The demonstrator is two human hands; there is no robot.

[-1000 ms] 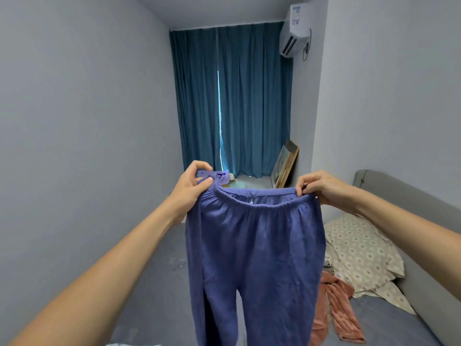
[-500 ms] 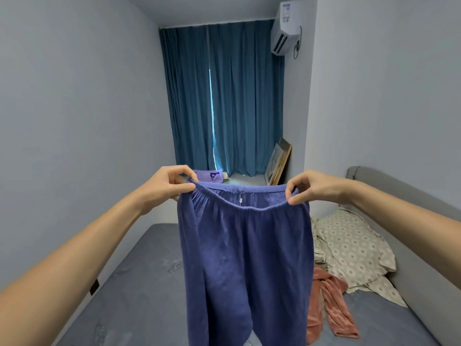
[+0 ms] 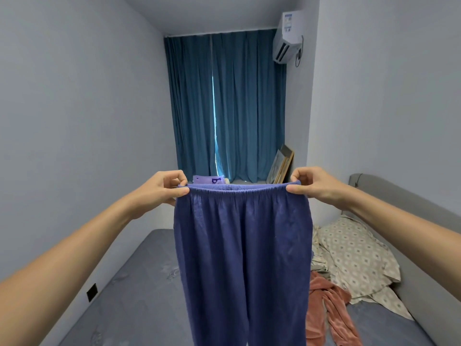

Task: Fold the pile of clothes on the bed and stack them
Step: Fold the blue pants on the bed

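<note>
Now the left hand [image 3: 163,187] and right hand [image 3: 313,184] are pinching the blue trousers [image 3: 243,258] wider apart above the bed [image 3: 139,295], pulling the waistband taut and flat, likely readying the fold.

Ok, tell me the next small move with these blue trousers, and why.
Probably bring the two hands together to fold the blue trousers leg onto leg. The left hand and right hand each pinch an end of the waistband, held taut, and the legs hang straight above the bed, so the garment looks squared up for a lengthwise fold.
</note>
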